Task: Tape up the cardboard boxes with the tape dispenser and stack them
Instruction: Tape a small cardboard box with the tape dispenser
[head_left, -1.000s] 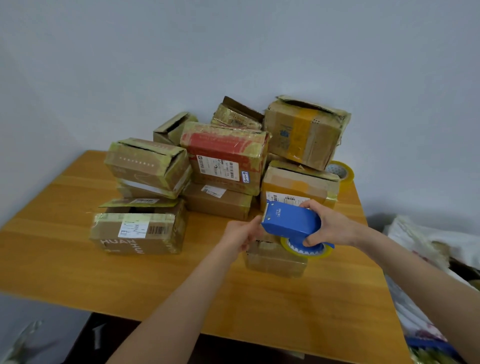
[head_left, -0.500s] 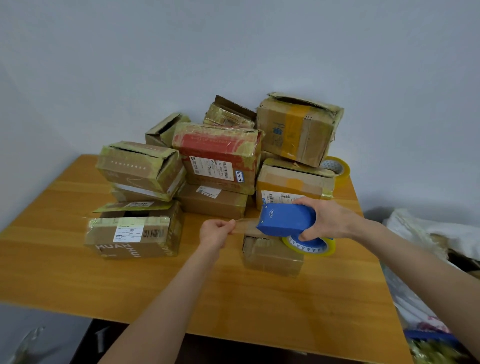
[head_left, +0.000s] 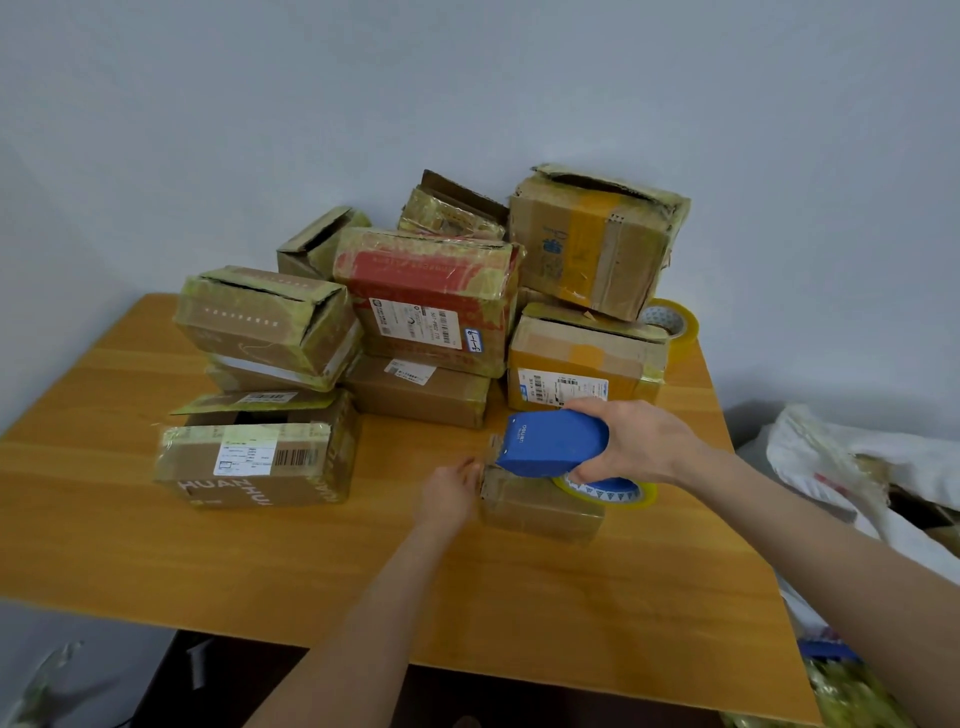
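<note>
Tabletop (head_left: 519, 597): right fingers (head_left: 587, 406) grip tape dispenser (head_left: 556, 441), now lowered to small box (head_left: 540, 512); left fingers (head_left: 467, 466) nearer, hold unclear

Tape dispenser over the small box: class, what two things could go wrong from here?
1. The left hand sits at the left end of the small box, close to the nose of the tape dispenser that the right hand grips; fingers could get nicked or caught under the tape.
2. The top box on the pile behind sits tilted; a nudge while stacking might topple it.
</note>
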